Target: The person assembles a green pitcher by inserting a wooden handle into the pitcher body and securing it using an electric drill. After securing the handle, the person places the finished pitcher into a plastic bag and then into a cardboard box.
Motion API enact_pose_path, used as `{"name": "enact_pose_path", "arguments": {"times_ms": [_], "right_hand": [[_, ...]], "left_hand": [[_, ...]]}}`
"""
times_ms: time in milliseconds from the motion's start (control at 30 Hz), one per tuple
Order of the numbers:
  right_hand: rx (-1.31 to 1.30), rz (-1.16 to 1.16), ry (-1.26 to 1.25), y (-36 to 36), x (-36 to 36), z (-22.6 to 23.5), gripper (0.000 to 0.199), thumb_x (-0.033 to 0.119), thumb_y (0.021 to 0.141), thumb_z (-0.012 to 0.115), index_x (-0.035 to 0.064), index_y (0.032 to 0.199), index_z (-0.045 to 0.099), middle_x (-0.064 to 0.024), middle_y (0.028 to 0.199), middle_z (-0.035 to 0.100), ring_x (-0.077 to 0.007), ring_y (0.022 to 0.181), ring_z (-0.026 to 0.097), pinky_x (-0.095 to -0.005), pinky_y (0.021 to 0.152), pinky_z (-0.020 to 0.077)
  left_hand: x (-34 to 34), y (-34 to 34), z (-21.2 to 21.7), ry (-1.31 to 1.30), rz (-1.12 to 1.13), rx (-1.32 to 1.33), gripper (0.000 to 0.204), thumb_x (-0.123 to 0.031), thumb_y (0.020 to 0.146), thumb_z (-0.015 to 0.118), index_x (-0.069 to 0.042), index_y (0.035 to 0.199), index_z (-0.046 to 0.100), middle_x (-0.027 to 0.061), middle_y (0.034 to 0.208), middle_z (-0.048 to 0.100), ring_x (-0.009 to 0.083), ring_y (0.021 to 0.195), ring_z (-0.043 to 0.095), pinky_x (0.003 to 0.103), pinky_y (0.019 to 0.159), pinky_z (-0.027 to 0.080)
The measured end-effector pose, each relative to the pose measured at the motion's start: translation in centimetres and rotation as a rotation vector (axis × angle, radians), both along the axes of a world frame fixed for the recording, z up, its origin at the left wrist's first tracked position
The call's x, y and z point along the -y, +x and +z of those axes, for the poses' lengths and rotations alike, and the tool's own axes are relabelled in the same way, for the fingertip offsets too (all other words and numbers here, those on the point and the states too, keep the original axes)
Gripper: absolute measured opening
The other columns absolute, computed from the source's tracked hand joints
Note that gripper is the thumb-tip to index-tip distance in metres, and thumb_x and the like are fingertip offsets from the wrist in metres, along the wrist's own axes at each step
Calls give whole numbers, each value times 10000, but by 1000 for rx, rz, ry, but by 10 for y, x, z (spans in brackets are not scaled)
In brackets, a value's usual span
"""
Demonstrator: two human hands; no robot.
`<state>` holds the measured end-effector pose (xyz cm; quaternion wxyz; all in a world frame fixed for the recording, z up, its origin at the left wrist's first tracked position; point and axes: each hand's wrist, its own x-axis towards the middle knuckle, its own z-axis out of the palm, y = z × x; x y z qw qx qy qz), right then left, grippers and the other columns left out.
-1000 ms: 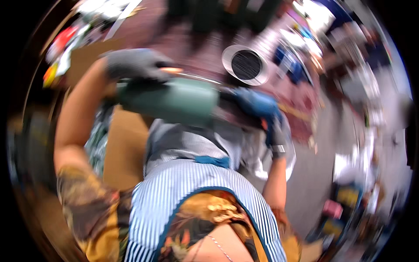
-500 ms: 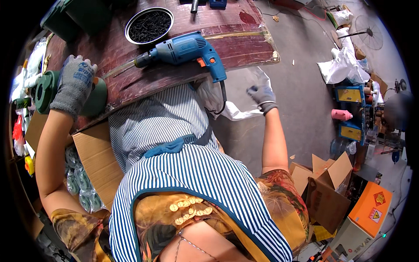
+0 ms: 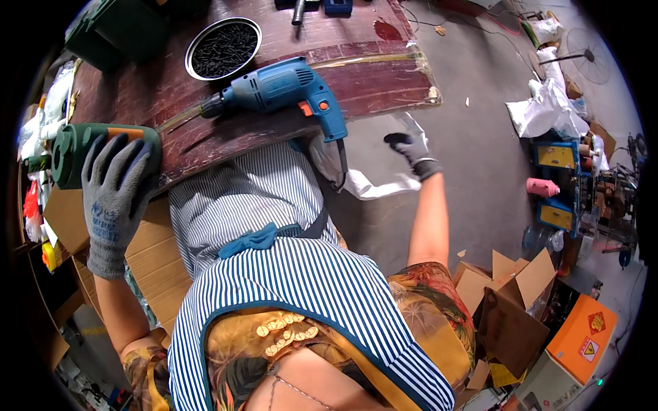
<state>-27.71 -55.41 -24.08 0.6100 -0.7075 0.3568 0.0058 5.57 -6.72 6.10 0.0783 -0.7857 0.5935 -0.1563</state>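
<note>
At the near-left corner of the table (image 3: 301, 48), a green container (image 3: 68, 147) lies on its side, its long axis running roughly left to right, at a slight angle to the near edge. Its ringed end points left, outward from the surface, while its other end faces right, toward the drill; an orange-brown strip (image 3: 127, 134) shows along the upper side. The gloved left hand (image 3: 118, 188) lies over the container's near side, back of the hand upward, fingers slightly spread and pointing toward the far side; the palm is hidden, so I cannot tell whether it is clamped on the container or only resting there. Close to the near edge, a blue drill (image 3: 271, 89) lies with its chuck pointing left toward the container, its long axis slanting away to the right, and its handle pointing toward the near edge, where the cord hangs over. The gloved right hand (image 3: 415, 154) is beyond that edge, above a white bag (image 3: 363, 183), fingers loosely parted around nothing visible. Farther in from the edge, just beyond the chuck, stands a round bowl (image 3: 190, 68) of black screws (image 3: 224, 49); more green containers (image 3: 130, 31) stand toward the far-left corner.
</note>
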Motion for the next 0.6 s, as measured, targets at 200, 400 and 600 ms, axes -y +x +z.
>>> {"name": "enact_pose_path", "arguments": {"times_ms": [200,400,600], "right_hand": [[-305,212,-290,-45,40,-37,339,238,866,749,57,1152,732,-35,967,749,-193,833,691,-332,743,568],[-868,565,-462,26,-23,-126,290,208,832,645,58,1058,748,-144,876,729,-263,761,677,-398,743,562],[-376,314,-153,-9,16,-90,284,70,817,664,67,1080,769,-42,932,731,-151,822,640,-334,763,535]], "left_hand": [[44,-13,-26,-121,-165,-193,484,-215,815,745,-106,1278,653,93,1292,630,328,1284,540,530,1144,371],[62,-39,-31,-101,-269,-303,487,-260,797,751,-123,1255,660,75,1243,643,314,1249,563,558,1128,396],[21,-26,-46,-87,-75,-316,414,-212,829,752,-131,1228,676,78,1214,649,296,1215,576,531,1134,394]]}}
